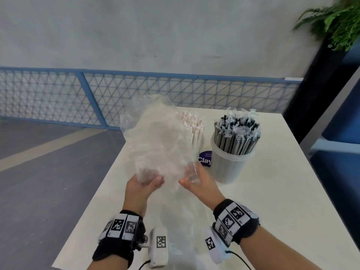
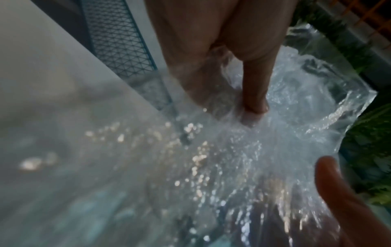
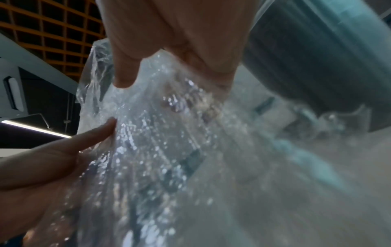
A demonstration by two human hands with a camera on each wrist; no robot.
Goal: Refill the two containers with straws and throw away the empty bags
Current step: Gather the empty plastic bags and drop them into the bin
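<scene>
I hold an empty, crumpled clear plastic bag (image 1: pixel 159 141) upright above the white table (image 1: pixel 263 191). My left hand (image 1: pixel 150 181) grips its lower end and my right hand (image 1: pixel 191 178) pinches the film beside it. Both wrist views show the bag close up (image 2: pixel 275 142) (image 3: pixel 158 150), with fingers (image 2: pixel 253 100) (image 3: pixel 127 75) curled into it. Behind the bag stands a container of white paper-wrapped straws (image 1: pixel 194 127), mostly hidden, with a purple label (image 1: pixel 205 159). To its right, a clear tub (image 1: pixel 229 164) is packed with dark straws (image 1: pixel 236 133) in clear wrappers.
The table's left edge (image 1: pixel 101 184) runs close to my left hand, with grey floor beyond it. A blue mesh railing (image 1: pixel 136 94) crosses behind the table. A dark planter (image 1: pixel 319 84) with a fern (image 1: pixel 335 22) stands at the back right. Faint clear film seems to lie between my wrists (image 1: pixel 179 227).
</scene>
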